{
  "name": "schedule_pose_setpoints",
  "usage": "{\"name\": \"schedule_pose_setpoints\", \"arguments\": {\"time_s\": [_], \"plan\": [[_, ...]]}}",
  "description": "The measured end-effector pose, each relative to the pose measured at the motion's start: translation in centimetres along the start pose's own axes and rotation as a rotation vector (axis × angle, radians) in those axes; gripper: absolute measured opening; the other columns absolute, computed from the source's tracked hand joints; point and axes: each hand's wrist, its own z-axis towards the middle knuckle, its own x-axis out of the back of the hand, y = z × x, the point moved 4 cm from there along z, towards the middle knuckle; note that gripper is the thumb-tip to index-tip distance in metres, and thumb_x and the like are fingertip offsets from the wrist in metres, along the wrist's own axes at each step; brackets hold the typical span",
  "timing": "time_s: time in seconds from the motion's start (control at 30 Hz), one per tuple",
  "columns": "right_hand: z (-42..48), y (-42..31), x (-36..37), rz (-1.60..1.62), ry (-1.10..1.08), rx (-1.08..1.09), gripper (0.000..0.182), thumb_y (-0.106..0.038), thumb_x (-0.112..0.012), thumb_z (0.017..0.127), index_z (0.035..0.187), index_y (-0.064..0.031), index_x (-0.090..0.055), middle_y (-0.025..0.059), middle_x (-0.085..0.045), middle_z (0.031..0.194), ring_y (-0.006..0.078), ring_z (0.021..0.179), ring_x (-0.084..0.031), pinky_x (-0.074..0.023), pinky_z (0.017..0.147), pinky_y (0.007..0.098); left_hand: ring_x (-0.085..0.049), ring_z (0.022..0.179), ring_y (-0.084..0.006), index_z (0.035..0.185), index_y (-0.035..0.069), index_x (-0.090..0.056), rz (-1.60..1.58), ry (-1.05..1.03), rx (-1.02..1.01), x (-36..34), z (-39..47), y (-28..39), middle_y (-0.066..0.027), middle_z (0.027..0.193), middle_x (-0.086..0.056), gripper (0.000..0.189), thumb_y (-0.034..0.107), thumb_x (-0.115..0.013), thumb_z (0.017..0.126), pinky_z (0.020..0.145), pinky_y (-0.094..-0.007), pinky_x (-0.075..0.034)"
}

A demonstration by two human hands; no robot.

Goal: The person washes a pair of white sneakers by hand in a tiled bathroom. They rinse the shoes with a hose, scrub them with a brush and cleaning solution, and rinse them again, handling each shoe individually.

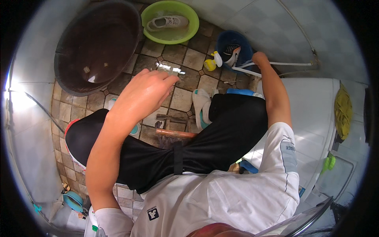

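My right hand reaches to a white pipe or hose at the rim of a blue bucket (220,44); a dark shoe with a pale, orange-edged side (233,56) stands in that bucket. Which way the arms belong is plain: my left hand (151,89) hangs over the tiled floor with its fingers bent down, their tips partly hidden, and my right hand (260,59) is closed round the white pipe or hose (248,72). In a green plastic basin (194,17) lies a white lace-up shoe (174,22) in cloudy water. A yellow bottle with a white top (210,64) stands beside the bucket.
A large dark tub (97,44) with liquid stands at the upper left. A blue bottle (241,91) and a small brush-like object (232,82) lie near my slippered foot (202,106). A white appliance (311,118) is at the right, by the tiled wall.
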Motion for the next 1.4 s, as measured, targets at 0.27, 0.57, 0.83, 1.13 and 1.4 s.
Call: {"name": "schedule_pose_setpoints", "arguments": {"time_s": [0.27, 0.57, 0.83, 1.13, 1.4], "plan": [[-3.8, -0.5, -2.6, -0.706, 0.036, 0.523, 0.016, -0.001, -0.071, 0.074, 0.090, -0.0017, -0.076, 0.0173, -0.072, 0.101, 0.0340, 0.090, -0.070, -0.0574, 0.074, 0.0396, -0.060, 0.088, -0.0332, 0.111, 0.006, -0.065, -0.011, -0.070, 0.007, -1.1, 1.3, 0.0, -0.0128, 0.089, -0.064, 0.024, 0.009, -0.060, 0.088, 0.080, -0.0427, -0.047], [-2.0, 0.9, -3.7, -0.322, -0.044, 0.444, 0.013, -0.003, -0.067, 0.077, 0.088, 0.0006, -0.074, 0.0214, -0.071, 0.101, 0.0364, 0.090, -0.069, -0.0556, 0.073, 0.0435, -0.060, 0.089, -0.0386, 0.112, 0.004, -0.064, -0.055, -0.134, -0.019, -3.1, 3.0, 0.3, -0.0156, 0.093, -0.066, 0.025, 0.008, -0.060, 0.088, 0.079, -0.0465, -0.048], [0.9, 4.3, -5.6, 0.007, -0.123, 0.336, 0.020, -0.006, -0.055, 0.087, 0.082, 0.0058, -0.070, 0.0230, -0.069, 0.088, 0.0343, 0.072, -0.066, -0.0537, 0.063, 0.0454, -0.068, 0.090, -0.0207, 0.115, 0.000, -0.065, -0.515, -0.179, 0.138, -7.4, 10.0, 0.1, -0.0136, 0.101, -0.071, 0.023, 0.009, -0.057, 0.096, 0.082, -0.0316, -0.052], [2.8, 6.8, -8.7, 0.237, -0.075, 0.434, 0.023, -0.004, -0.054, 0.088, 0.076, 0.0059, -0.071, 0.0214, -0.070, 0.077, 0.0307, 0.068, -0.070, -0.0575, 0.061, 0.0427, -0.070, 0.088, -0.0210, 0.111, 0.003, -0.070, -0.473, -0.058, 0.310, -31.9, 37.8, -0.7, -0.0092, 0.099, -0.073, 0.029, 0.025, -0.065, 0.093, 0.081, -0.0336, -0.054], [-0.3, 10.1, -7.2, 0.671, -0.154, 0.210, 0.022, -0.007, -0.054, 0.084, 0.085, 0.0066, -0.071, 0.0268, -0.069, 0.084, 0.0335, 0.071, -0.072, -0.0578, 0.063, 0.0456, -0.058, 0.111, -0.0479, 0.150, 0.015, -0.035, -0.031, -0.321, 0.405, -47.8, 43.8, -4.5, -0.0331, 0.130, -0.049, 0.093, 0.040, -0.082, 0.074, 0.094, -0.0511, -0.051]]}}
